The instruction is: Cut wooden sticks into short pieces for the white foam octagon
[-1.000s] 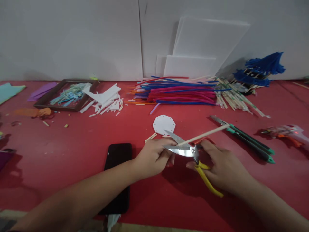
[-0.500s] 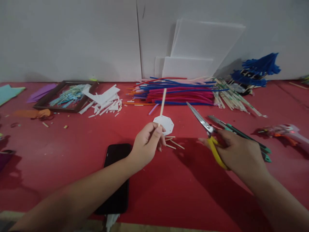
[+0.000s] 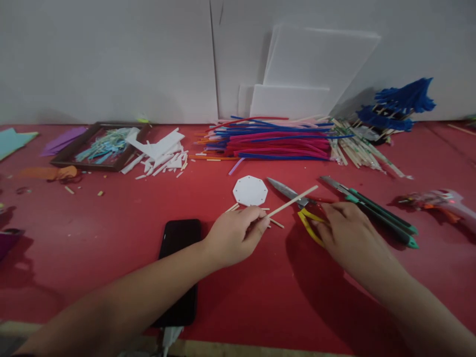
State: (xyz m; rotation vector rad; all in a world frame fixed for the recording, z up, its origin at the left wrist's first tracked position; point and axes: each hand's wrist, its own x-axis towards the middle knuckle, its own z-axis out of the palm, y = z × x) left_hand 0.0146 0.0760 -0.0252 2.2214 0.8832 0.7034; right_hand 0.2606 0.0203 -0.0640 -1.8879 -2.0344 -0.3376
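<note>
My left hand (image 3: 236, 235) pinches a thin wooden stick (image 3: 293, 201) that slants up to the right, its far end passing over the scissors. The scissors (image 3: 286, 189) have yellow and red handles and lie low at the table, blades pointing up-left. Around their handles are the fingers of my right hand (image 3: 347, 230). Just beyond my left hand is a white octagonal piece (image 3: 250, 190) with small holes near its edge. Short cut sticks (image 3: 277, 223) lie partly hidden beside and under my left hand.
A black phone (image 3: 178, 272) lies under my left forearm. Two green-and-black cutters (image 3: 383, 213) and a glue gun (image 3: 439, 201) are on the right. Behind are pipe cleaners (image 3: 278, 144), wrapped sticks (image 3: 360, 146), white scraps (image 3: 163, 153) and a brown frame (image 3: 107, 166).
The stick has swung from upright to slanting right as my left hand turned. My right hand has moved left and lowered the scissors to the table. The octagonal piece is now uncovered.
</note>
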